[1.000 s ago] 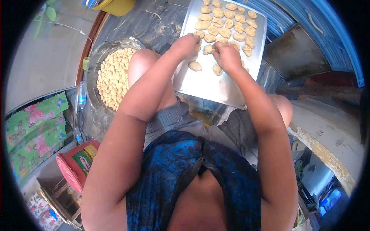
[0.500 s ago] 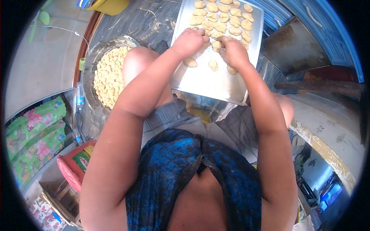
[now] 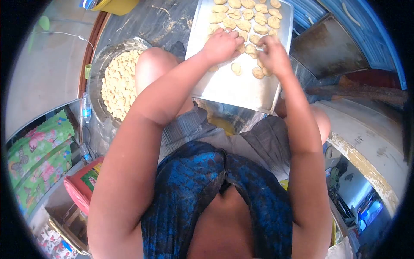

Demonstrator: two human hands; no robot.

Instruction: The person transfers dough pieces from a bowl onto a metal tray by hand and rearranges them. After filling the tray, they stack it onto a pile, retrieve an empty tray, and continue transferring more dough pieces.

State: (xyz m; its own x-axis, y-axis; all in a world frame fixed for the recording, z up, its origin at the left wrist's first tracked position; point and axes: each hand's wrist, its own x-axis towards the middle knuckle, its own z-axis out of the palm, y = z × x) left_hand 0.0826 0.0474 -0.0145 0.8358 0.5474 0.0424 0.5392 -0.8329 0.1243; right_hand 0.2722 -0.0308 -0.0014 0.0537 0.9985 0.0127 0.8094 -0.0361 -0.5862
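A metal baking tray (image 3: 233, 88) lies in front of my knees, its far half covered with rows of pale dough pieces (image 3: 243, 15). My left hand (image 3: 222, 43) hovers over the tray's middle, fingers curled around what looks like a small dough piece (image 3: 241, 47). My right hand (image 3: 272, 54) is just beside it, blurred, fingertips pinching a dough piece (image 3: 252, 54). Loose dough pieces (image 3: 236, 68) sit on the tray below both hands.
A large round bowl (image 3: 97, 73) full of small dough pieces stands at my left knee. A red-lidded tub (image 3: 82, 190) and a flowered cloth (image 3: 39, 151) are at lower left. A dark metal sheet (image 3: 332, 47) lies right of the tray.
The view has shifted so the tray sits higher and nearer. Both hands moved slightly right along the tray's middle row, and the right hand rose, now blurred.
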